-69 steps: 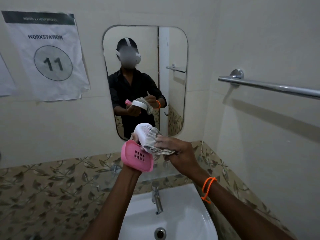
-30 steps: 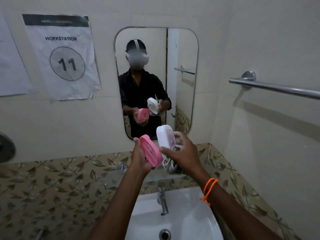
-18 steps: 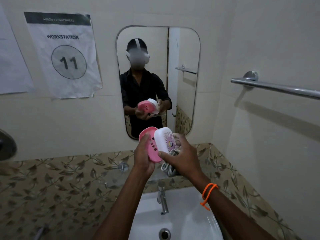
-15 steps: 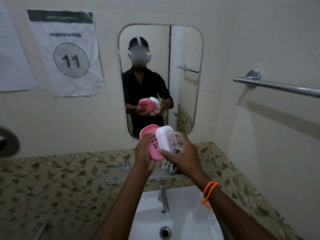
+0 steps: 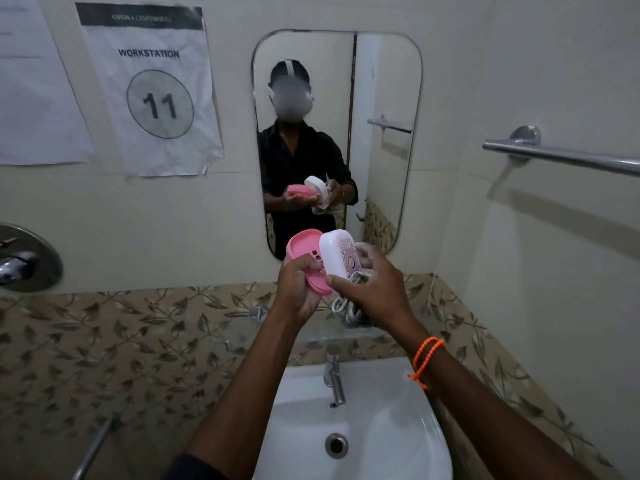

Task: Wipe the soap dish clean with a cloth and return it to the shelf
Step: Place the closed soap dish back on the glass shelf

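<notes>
Centre frame, above the sink (image 5: 398,441): left hand (image 5: 298,289) fingers clamped on the pink tray (image 5: 303,251); right hand (image 5: 375,289) fingers grip the white lid (image 5: 334,254) and cloth (image 5: 349,306), halves angled together, apparently for reassembly.

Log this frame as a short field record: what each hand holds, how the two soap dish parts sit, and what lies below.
left hand: shut on pink soap dish tray
right hand: shut on white soap dish lid, with cloth bunched under the palm
dish parts: side by side, edges meeting, not yet closed together
wiping: none under way; cloth hangs below the lid
below hands: white sink with tap
wall: mirror, workstation 11 sign, towel bar
shelf: cannot tell where it is
</notes>
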